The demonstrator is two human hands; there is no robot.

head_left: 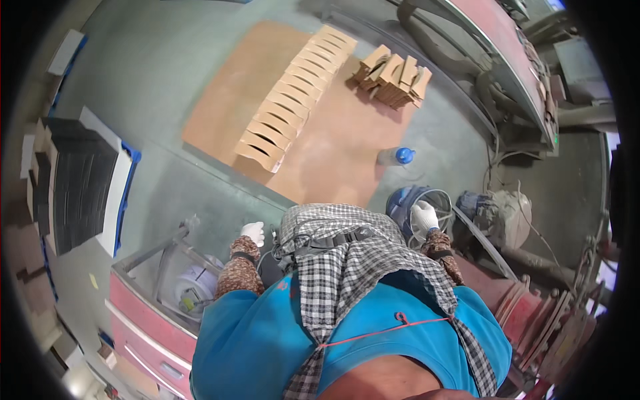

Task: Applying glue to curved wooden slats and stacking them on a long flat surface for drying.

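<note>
Greenish floor (pixel 153 87), blue round-mouthed bucket (pixel 399 207)

Yeah, this was pretty clearly a workshop. Cut tan pieces (pixel 287 107) stood in a long row ahead of the left fingers (pixel 255 232), stacked dark panels (pixel 83 187) sat well off to their left, and dusty red machinery (pixel 497 32) loomed beyond the right fingers (pixel 423 213).
</note>
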